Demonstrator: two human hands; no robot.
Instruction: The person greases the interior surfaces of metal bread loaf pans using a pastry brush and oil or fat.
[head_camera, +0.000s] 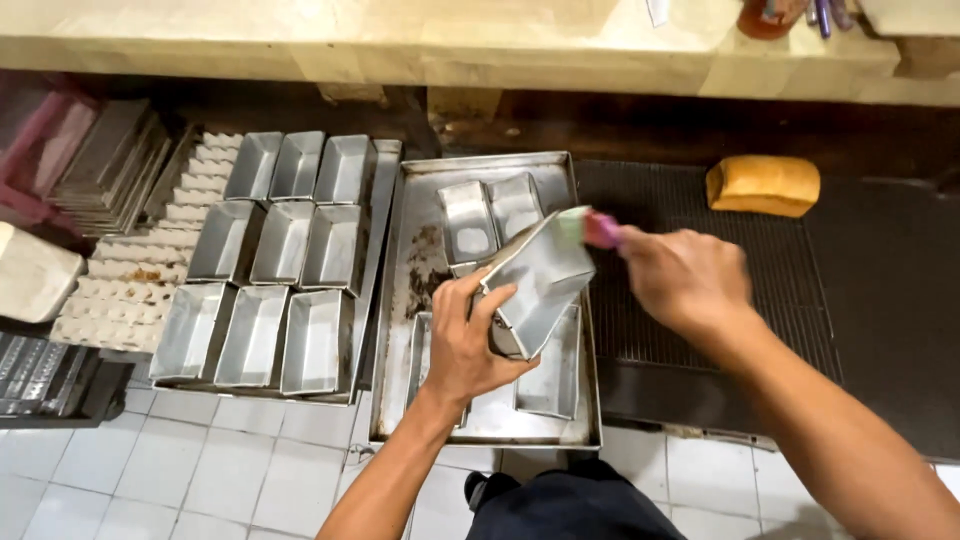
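Single head-worn view, looking steeply down from above and close over the work. Left forearm rising from the bottom centre, right forearm from the lower right corner. Metal tray (400, 300) mid-frame, tiled floor (200, 470) along the bottom edge, pale surface (400, 40) across the top.

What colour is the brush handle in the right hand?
Pink, with a pale green part beside it, on the brush in the right hand; head view.

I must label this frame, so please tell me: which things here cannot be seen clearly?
- Tool in the right hand, head view: blurred; kind unclear.
- Inside of the loaf tin held by the left hand: turned away.
- Jar on the counter: cut by the top edge.
- Objects at far left: blurred, cut off.
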